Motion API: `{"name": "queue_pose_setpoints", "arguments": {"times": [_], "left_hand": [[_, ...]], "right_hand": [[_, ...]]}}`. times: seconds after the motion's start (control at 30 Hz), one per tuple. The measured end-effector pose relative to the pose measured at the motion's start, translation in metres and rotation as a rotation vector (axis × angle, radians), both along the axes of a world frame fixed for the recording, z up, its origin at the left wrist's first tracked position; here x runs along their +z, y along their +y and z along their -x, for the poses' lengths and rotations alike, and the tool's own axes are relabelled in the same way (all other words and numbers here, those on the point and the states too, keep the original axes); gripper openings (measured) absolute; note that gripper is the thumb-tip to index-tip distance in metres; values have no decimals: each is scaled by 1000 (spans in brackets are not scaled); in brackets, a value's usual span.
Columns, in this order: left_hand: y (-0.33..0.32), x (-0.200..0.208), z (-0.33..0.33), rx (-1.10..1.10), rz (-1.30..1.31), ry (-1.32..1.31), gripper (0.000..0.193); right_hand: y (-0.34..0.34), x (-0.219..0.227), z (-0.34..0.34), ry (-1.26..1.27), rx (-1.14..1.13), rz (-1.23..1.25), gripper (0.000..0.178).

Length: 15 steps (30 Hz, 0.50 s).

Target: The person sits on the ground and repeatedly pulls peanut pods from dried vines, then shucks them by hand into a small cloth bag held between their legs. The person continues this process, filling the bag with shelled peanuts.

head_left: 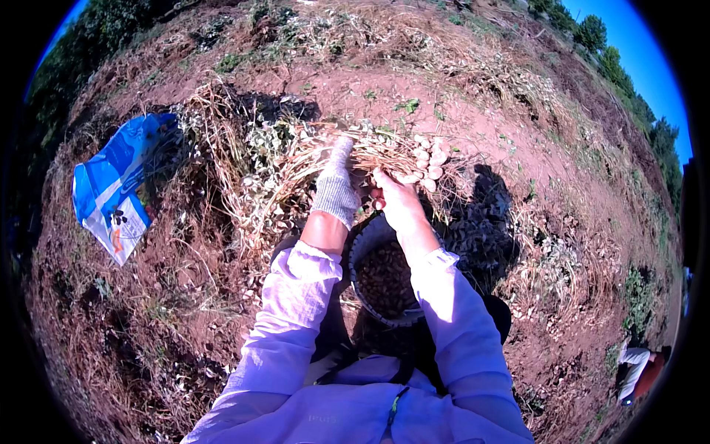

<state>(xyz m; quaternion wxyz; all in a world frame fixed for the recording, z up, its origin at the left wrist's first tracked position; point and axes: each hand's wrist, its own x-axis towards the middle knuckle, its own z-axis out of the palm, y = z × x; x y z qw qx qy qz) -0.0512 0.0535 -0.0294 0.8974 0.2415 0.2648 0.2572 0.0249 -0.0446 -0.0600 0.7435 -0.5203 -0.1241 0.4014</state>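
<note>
My left hand (338, 177), in a grey knitted glove, is closed round a bundle of dried peanut plants (296, 166) held crosswise in front of me. Pale peanut pods (431, 159) cluster at the bundle's right end. My bare right hand (396, 201) is beside these pods, thumb and fingers curled together under the stems. Whatever lies between those fingers is hidden. Directly below both hands stands a round bucket (356, 285) with a pale rim, partly filled with brown peanuts (384, 277).
A blue and white bag (111, 181) lies at the left on heaped dry plants (222, 148). More withered plants cover the reddish soil (473, 111). At the far lower right, part of another person (640, 370) shows. Trees (599, 44) line the field's edge.
</note>
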Motion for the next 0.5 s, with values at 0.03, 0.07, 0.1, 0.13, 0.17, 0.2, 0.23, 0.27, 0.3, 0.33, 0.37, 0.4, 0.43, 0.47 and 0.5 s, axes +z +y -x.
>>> {"name": "queue_pose_setpoints", "arguments": {"times": [0.03, 0.07, 0.1, 0.13, 0.17, 0.2, 0.23, 0.27, 0.3, 0.33, 0.37, 0.4, 0.43, 0.47, 0.5], "left_hand": [[-1, 1, -1, 38, -5, 64, 52], [-3, 2, -3, 34, 8, 105, 51], [-7, 11, -1, 36, 19, 148, 51], [-8, 16, 1, 37, 30, 190, 51], [3, -8, -5, -29, 7, -22, 49], [-6, 4, 2, -77, 20, -85, 48], [-1, -5, -3, -82, 56, -136, 47], [4, -13, -7, -86, 92, -186, 46], [-1, -8, -8, -86, 117, -221, 44], [-6, -2, -8, -86, 140, -255, 42], [-9, 2, -8, -84, 164, -289, 40], [-2, 5, 2, -268, 138, -365, 34], [-8, 6, -3, -98, 74, -315, 30], [-15, 9, -8, 71, 10, -264, 26], [-12, 6, -6, 51, 34, -296, 19]], "right_hand": [[-2, -1, -3, 6, 14, 23, 22], [-4, -2, -4, 15, 3, 25, 21], [-4, 5, -1, 24, -4, 25, 21], [-5, 11, 2, 34, -12, 26, 20], [-8, 18, 4, 67, -27, 34, 18], [-9, 22, 2, 93, 16, 23, 15], [-10, 26, 1, 135, 50, 32, 16], [-11, 28, 1, 176, 84, 40, 17], [-14, 27, 1, 228, 129, -25, 21], [-17, 26, 3, 263, 180, -62, 21], [-19, 24, 6, 298, 231, -99, 21], [-23, 23, 10, 330, 279, -135, 22], [-27, 26, 20, 335, 230, -107, 21], [-30, 22, 22, 397, 244, -121, 21], [-34, 22, 29, 405, 223, -113, 20]]}}
